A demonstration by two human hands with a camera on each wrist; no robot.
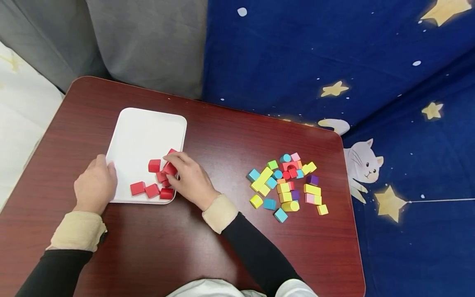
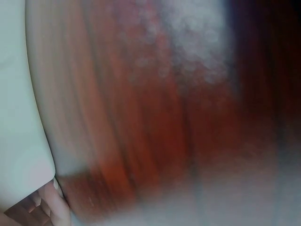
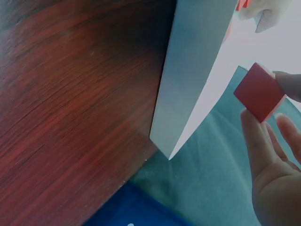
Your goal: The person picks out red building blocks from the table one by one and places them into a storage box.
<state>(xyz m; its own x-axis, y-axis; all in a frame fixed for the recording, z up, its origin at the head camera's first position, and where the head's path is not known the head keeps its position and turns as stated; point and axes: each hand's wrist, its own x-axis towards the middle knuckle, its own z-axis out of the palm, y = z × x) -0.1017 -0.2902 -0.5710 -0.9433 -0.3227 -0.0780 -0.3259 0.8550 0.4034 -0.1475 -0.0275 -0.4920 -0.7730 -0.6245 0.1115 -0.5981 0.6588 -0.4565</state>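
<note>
A white tray (image 1: 146, 130) lies on the left part of the table, with several red blocks (image 1: 137, 188) gathered near its front right corner. My left hand (image 1: 95, 183) grips the tray's left edge; its fingers are partly hidden. Over the tray's right side, my right hand (image 1: 193, 177) holds a red block (image 3: 260, 92) between thumb and fingertips. In the right wrist view the fingers (image 3: 261, 146) touch this block from below and the thumb from the side. The left wrist view mostly shows blurred tabletop beside the tray's corner (image 2: 28, 174).
Right of the tray, a loose group of coloured blocks (image 1: 283, 197) in yellow, blue, red, purple, pink and green lies on the brown table (image 1: 215, 144). Grey cloth (image 1: 148, 45) and a blue star-patterned curtain (image 1: 278, 62) hang behind the table's far edge.
</note>
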